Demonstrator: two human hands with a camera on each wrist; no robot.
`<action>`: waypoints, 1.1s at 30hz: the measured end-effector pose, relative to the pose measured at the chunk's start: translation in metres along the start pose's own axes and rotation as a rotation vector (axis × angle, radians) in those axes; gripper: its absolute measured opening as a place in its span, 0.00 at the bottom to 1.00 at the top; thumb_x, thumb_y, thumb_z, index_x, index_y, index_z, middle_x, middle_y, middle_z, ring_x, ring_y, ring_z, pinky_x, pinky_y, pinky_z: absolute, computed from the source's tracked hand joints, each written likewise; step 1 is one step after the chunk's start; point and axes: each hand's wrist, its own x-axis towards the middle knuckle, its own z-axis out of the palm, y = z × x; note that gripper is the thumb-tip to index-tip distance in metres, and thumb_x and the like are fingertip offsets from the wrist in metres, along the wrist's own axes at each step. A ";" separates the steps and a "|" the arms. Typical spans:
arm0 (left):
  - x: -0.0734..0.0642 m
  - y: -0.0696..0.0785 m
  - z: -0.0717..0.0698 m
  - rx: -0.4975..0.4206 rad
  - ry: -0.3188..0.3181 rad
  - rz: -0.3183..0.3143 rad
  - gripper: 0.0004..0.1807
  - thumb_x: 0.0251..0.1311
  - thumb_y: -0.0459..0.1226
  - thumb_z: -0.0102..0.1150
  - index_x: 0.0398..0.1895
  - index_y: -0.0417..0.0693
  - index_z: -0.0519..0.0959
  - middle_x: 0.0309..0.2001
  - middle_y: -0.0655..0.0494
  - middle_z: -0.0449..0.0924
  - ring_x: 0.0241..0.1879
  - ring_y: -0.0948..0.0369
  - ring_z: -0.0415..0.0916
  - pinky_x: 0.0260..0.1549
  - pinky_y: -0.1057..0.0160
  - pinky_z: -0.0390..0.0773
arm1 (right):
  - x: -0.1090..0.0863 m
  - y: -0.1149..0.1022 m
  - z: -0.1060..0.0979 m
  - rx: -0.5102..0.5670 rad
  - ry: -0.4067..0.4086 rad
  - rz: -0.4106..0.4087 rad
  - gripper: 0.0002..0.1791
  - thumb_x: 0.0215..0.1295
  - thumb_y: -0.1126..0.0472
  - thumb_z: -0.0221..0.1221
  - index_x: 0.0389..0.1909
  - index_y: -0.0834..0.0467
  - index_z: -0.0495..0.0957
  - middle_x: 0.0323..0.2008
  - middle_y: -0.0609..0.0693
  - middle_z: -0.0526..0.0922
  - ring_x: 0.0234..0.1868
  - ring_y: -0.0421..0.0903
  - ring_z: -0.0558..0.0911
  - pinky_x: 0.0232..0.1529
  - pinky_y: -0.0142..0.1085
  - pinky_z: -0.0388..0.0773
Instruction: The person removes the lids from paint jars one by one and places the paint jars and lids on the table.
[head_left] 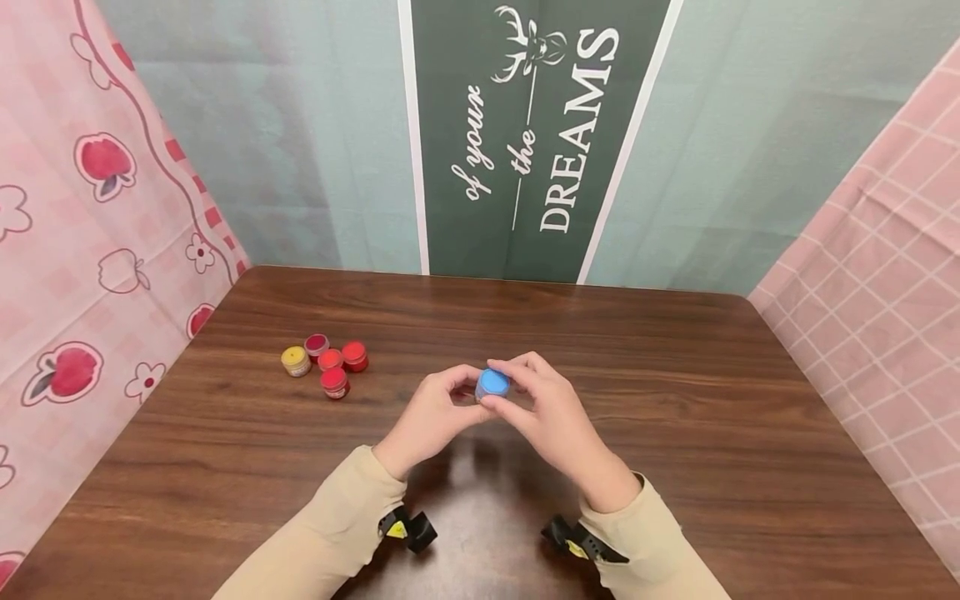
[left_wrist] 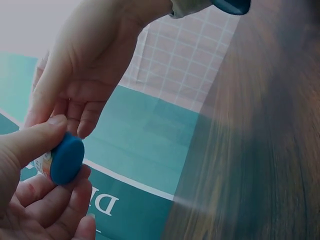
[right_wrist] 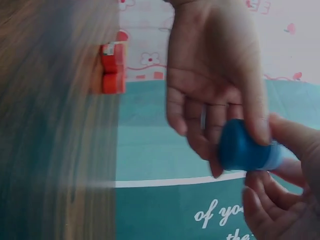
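Note:
Above the middle of the table, a small jar with a blue lid (head_left: pixel 493 382) is held between both hands. My left hand (head_left: pixel 438 412) grips it from the left with thumb and fingers. From the right, my right hand (head_left: pixel 551 412) pinches it too. In the left wrist view, the blue lid (left_wrist: pixel 68 159) faces the camera, and part of a printed label shows beside the left thumb. The right wrist view shows the jar (right_wrist: pixel 245 147) tilted on its side and slightly blurred, with fingers of both hands around it.
Several small jars stand grouped at the left of the wooden table (head_left: pixel 637 333): a yellow one (head_left: pixel 296 361), a dark red one (head_left: pixel 317 347) and red ones (head_left: pixel 334 383). A green cloth with lettering (head_left: pixel 525 167) hangs behind; pink cloths (head_left: pixel 885 217) hang at the sides.

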 end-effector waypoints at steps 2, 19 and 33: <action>0.000 -0.001 0.000 0.007 0.009 -0.003 0.16 0.50 0.37 0.69 0.43 0.43 0.79 0.40 0.56 0.81 0.39 0.61 0.78 0.44 0.60 0.77 | 0.000 0.000 -0.003 0.012 -0.053 -0.012 0.23 0.55 0.62 0.65 0.54 0.61 0.76 0.44 0.46 0.77 0.45 0.41 0.78 0.46 0.36 0.77; -0.002 0.002 0.001 -0.004 -0.028 -0.006 0.16 0.51 0.37 0.68 0.43 0.41 0.79 0.40 0.53 0.81 0.40 0.60 0.79 0.44 0.61 0.77 | 0.001 -0.004 -0.001 -0.010 0.006 0.007 0.22 0.48 0.60 0.70 0.46 0.61 0.79 0.40 0.45 0.76 0.40 0.40 0.78 0.44 0.35 0.77; -0.002 0.003 0.000 0.030 -0.025 -0.006 0.17 0.51 0.38 0.68 0.44 0.42 0.78 0.40 0.54 0.80 0.40 0.60 0.77 0.45 0.59 0.76 | 0.000 -0.005 -0.007 0.073 -0.077 -0.031 0.23 0.55 0.65 0.66 0.53 0.61 0.76 0.55 0.50 0.76 0.54 0.44 0.76 0.52 0.36 0.74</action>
